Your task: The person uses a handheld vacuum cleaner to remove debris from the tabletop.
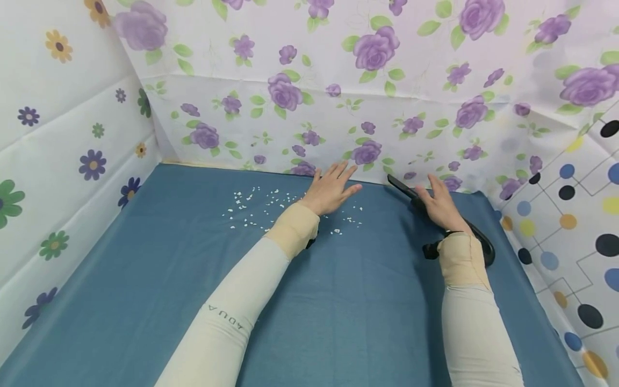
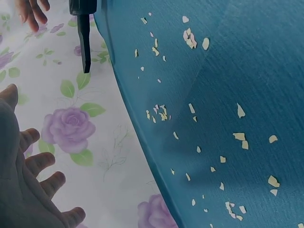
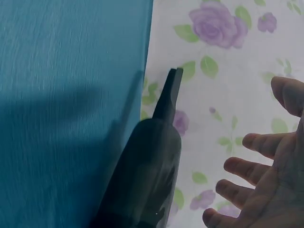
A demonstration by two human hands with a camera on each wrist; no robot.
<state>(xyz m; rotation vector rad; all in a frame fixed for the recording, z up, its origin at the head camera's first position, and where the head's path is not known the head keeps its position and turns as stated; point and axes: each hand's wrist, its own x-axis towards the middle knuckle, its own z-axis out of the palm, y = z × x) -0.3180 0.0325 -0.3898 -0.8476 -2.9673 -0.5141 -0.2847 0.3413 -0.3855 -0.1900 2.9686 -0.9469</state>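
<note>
A black handheld vacuum (image 1: 485, 248) with a narrow flat nozzle (image 1: 400, 186) lies at the right of the blue cloth, pointing toward the back wall. Over it hovers my right hand (image 1: 441, 207), fingers spread and holding nothing; the right wrist view shows a gap between the fingers and the vacuum (image 3: 142, 175). My left hand (image 1: 330, 192) is held out above the cloth's back edge, palm down, fingers apart and empty. Small pale flakes (image 2: 240, 110) lie scattered on the cloth beneath and to the left of it. My left forearm hides some of them.
Blue cloth (image 1: 338, 306) covers the work surface. A wall sheet with purple roses (image 1: 285, 92) rises directly behind it. A flower-printed sheet (image 1: 53, 161) stands at the left and a dotted one (image 1: 575, 258) at the right.
</note>
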